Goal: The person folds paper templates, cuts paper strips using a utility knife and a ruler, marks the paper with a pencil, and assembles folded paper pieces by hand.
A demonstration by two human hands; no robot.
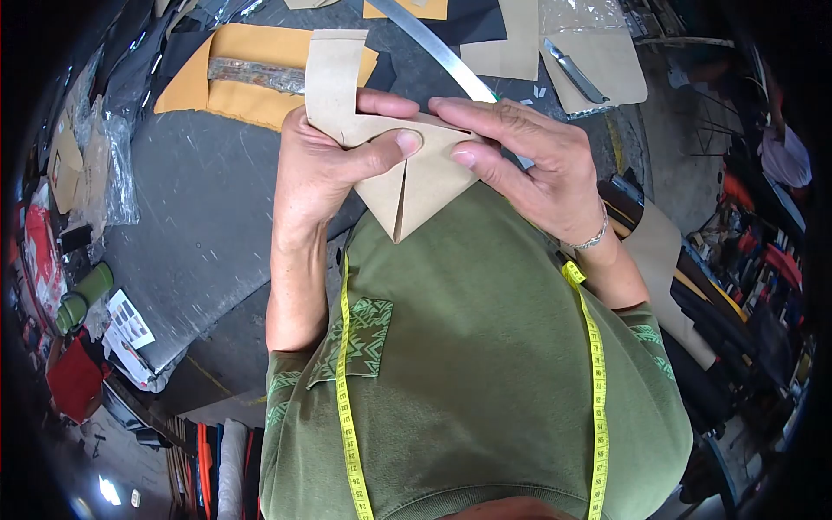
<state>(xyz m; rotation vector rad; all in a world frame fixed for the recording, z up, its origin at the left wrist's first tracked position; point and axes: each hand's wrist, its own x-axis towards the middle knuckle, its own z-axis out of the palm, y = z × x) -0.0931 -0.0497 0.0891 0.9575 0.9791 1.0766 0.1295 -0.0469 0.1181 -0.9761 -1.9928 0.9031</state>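
My left hand (334,160) grips a folded piece of tan card (420,178), its thumb flat on the front face and its fingers behind. On the right side, my right hand (537,160) pinches the card's upper edge between thumb and fingers. The card has a long strip rising at the upper left and a pointed lower end with a narrow slit. Both hands hold it above the table's near edge, in front of my green shirt (485,347). A metal ruler (442,56) lies just beyond my right hand.
On the dark table (208,191) lie an orange-yellow sheet (247,39) with a worn metal bar (256,75) on it, and a knife (576,71) on tan card. Clear plastic (120,165) and a green bottle (84,297) are at the left. A yellow tape measure (598,390) hangs over my shirt.
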